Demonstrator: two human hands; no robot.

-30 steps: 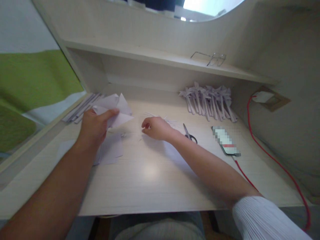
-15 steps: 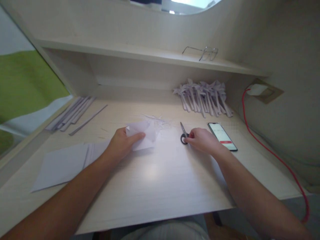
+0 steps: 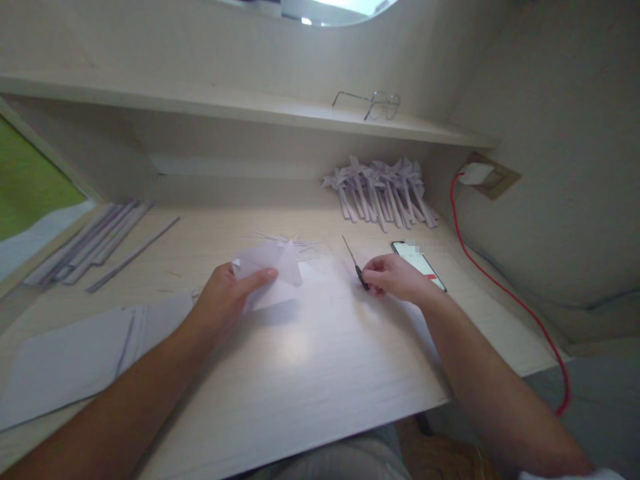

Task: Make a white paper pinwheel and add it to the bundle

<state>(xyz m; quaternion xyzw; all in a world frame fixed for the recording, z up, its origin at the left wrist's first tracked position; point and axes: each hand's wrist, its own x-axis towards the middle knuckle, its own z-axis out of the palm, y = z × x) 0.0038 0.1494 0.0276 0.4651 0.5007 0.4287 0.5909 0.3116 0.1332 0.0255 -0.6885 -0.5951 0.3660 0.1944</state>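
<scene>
My left hand [image 3: 227,293] is closed on a folded white sheet of paper [image 3: 273,263], thumb on top and fingers hidden beneath. One corner of the sheet stands up. To the right, my right hand [image 3: 393,277] pinches the black handles of a pair of scissors [image 3: 358,268]. The blades are together and point away from me, and the scissors are turned on edge. Behind the held paper lie several thin paper slivers [image 3: 305,245].
Paper pinwheels on sticks [image 3: 383,190] are piled at the back right. A phone [image 3: 420,265] lies beyond my right hand. Rolled paper sticks [image 3: 95,243] and a paper stack [image 3: 70,360] are at left. Glasses [image 3: 383,105] rest on the shelf; a red cable [image 3: 495,280] runs down the right.
My right hand has turned the scissors from flat on the desk to on edge. My left hand still holds the paper. The whole view has shifted to the right.
</scene>
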